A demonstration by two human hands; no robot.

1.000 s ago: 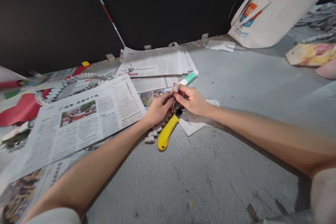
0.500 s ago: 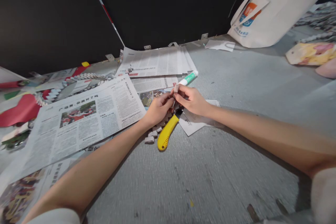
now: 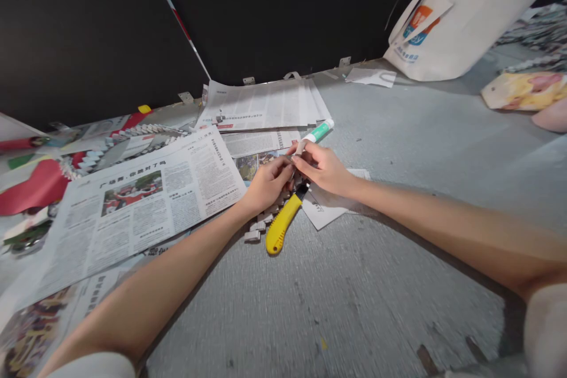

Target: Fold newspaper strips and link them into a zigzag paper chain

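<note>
1. Paper strip (image 3: 300, 148), at the very centre of the grip: pinched between the thumb and fingers of the right hand (image 3: 325, 170), upper end leaning towards the marker (image 3: 321, 130).
2. At the lower end, the left hand (image 3: 267, 184): thumb and fingers drawn together, apparently on the same small piece, with the exact contact partly hidden. Practically no gap in either pinch.
3. Held by fingertips, with the 2 hands meeting, probably for fine control over so small and thin a piece.
4. Under and just below the left hand: a zigzag paper chain (image 3: 261, 222). Impossible to make out any join to the strip.
5. Just below the grip: a yellow knife (image 3: 283, 225), front end towards the fingers and handle towards the body, likely left so for easy reach.
6. Below the right hand: white paper (image 3: 323, 214), lying flat and partly covered. Left of the grip: a newspaper (image 3: 150, 207), spread flat, perhaps for ready supply.
7. Compared with 0.5 s ago: strip tilted further towards the marker and looking longer, right fingertips shifted very slightly. No visible change in knife, marker, chain or newspaper.
</note>
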